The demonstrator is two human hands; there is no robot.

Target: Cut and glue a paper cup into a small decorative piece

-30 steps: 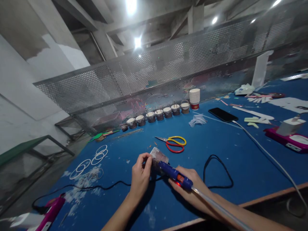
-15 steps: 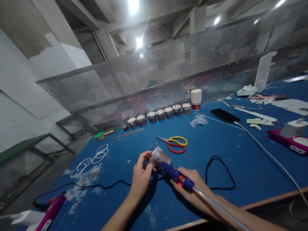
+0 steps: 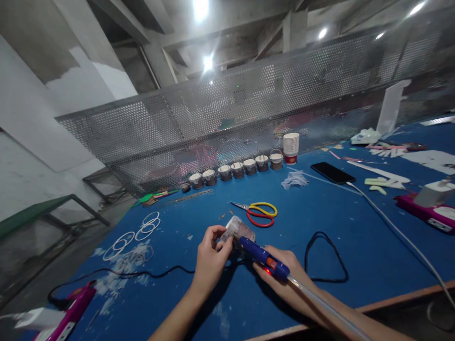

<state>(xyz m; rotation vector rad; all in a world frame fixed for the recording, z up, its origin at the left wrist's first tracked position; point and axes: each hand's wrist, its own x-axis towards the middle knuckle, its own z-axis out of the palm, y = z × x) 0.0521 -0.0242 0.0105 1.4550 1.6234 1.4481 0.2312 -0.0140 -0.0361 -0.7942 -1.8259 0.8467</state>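
Note:
My left hand point(image 3: 212, 251) is closed on a small cup point(image 3: 244, 229) wrapped in brownish and whitish material, which lies tilted on its side. In my right hand point(image 3: 280, 267) is a blue glue gun point(image 3: 263, 255) with a clear glue stick point(image 3: 320, 300) running out of its back. The gun's nozzle end is at the near side of the cup; whether it touches is hard to make out. A red light glows on the gun's underside. Just beyond the cup lie scissors point(image 3: 261, 215) with one yellow and one red handle.
Several wrapped cups point(image 3: 237, 170) and a stack of paper cups point(image 3: 291, 147) line the mesh partition point(image 3: 213, 128). White rings point(image 3: 147, 227) lie left, a phone point(image 3: 332, 173) right. A black cord point(image 3: 149, 274) crosses the blue table; purple power strips point(image 3: 73, 310) sit at both sides.
The cup has turned slightly in my left hand, and the left thumb has shifted up along it. The glue gun has moved a little to the right with my right hand.

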